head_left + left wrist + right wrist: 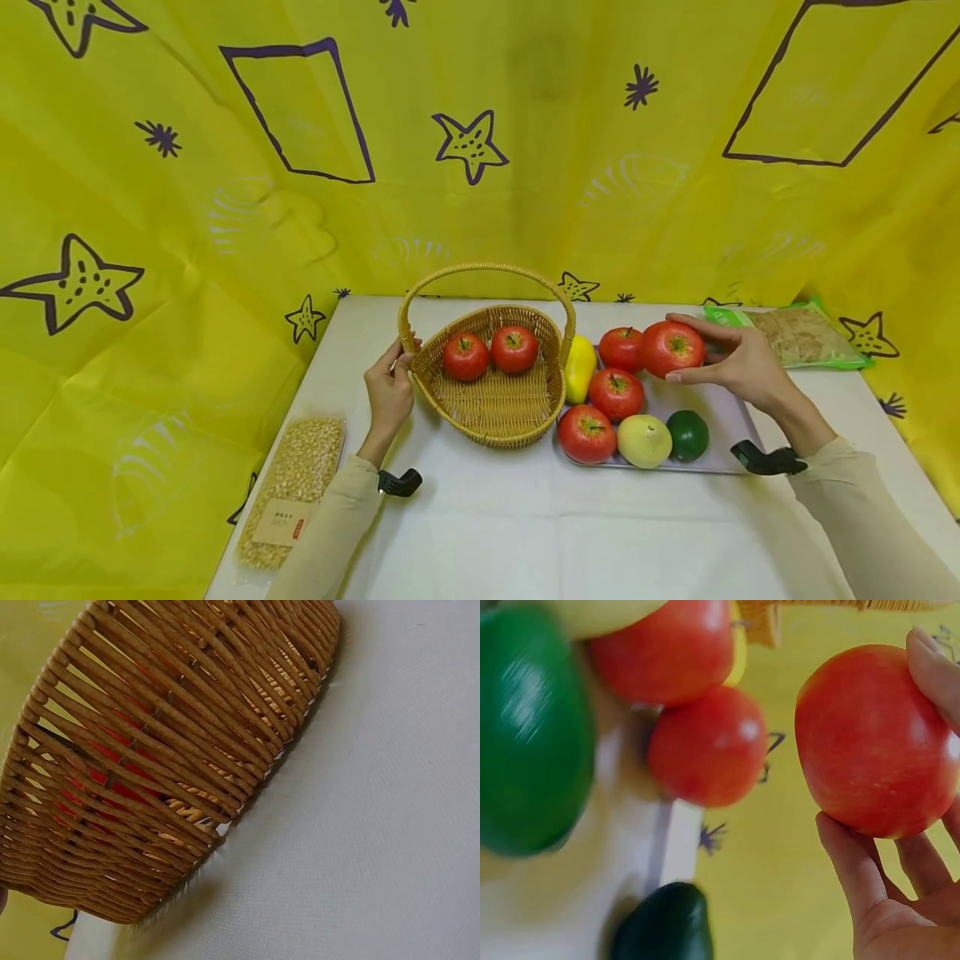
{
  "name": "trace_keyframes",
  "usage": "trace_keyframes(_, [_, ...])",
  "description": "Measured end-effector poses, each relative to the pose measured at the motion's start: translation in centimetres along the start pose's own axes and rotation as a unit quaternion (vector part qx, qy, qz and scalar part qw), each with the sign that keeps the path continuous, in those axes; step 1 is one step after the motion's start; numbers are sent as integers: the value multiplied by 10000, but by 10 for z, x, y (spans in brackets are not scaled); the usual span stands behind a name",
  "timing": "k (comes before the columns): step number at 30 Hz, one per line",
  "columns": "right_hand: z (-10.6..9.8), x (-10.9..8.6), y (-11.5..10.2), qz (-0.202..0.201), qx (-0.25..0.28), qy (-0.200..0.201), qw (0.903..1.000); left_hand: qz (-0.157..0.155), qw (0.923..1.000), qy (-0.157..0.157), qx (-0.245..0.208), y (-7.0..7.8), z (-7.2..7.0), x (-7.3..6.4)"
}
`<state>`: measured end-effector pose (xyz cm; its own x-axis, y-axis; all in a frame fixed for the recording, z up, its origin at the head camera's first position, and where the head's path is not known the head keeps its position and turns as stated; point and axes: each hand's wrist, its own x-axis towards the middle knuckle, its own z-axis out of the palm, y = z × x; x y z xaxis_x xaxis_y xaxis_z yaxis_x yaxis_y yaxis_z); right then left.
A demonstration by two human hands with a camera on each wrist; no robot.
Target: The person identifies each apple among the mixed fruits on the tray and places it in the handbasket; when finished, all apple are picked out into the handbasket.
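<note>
My right hand (742, 362) holds a red apple (672, 348) over the pale tray (723, 446), thumb on one side and fingers on the other. In the right wrist view the same apple (877, 742) is lifted apart from the fruit on the tray. At the left side of the wicker basket (491, 425), my left hand (390, 392) grips it where the arched handle meets the rim. Two red apples (466, 357) sit inside the basket. The left wrist view shows the woven basket side (165, 750) close up, with red showing through the gaps.
On the tray lie several more red apples (588, 434), a yellow fruit (581, 370), a pale yellow-green fruit (644, 442) and a green fruit (687, 435). A bag of corn kernels (296, 467) lies at left, a green-edged bag (802, 333) at back right. Yellow cloth (480, 225) hangs behind.
</note>
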<state>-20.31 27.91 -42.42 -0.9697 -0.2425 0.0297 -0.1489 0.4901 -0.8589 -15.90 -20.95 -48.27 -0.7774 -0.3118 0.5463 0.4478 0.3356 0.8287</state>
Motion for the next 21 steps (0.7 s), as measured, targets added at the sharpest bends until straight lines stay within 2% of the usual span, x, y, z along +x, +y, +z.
trace_keyframes(4, [7, 1, -13, -249, 258, -158, 9992, 58, 10000, 3, -18, 0, 0, 0])
trace_keyframes(11, [22, 4, -32, -966, 593, -499, 9923, 140, 9999, 34, -42, -2, 0, 0])
trace_keyframes(15, [34, 7, -41, -1102, 657, -654, 9896, 93, 9999, 34, -104, -2, 0, 0])
trace_keyframes(21, [55, 11, -52, -1028, 846, -1172, 9842, 83, 9999, 1, -152, -2, 0, 0])
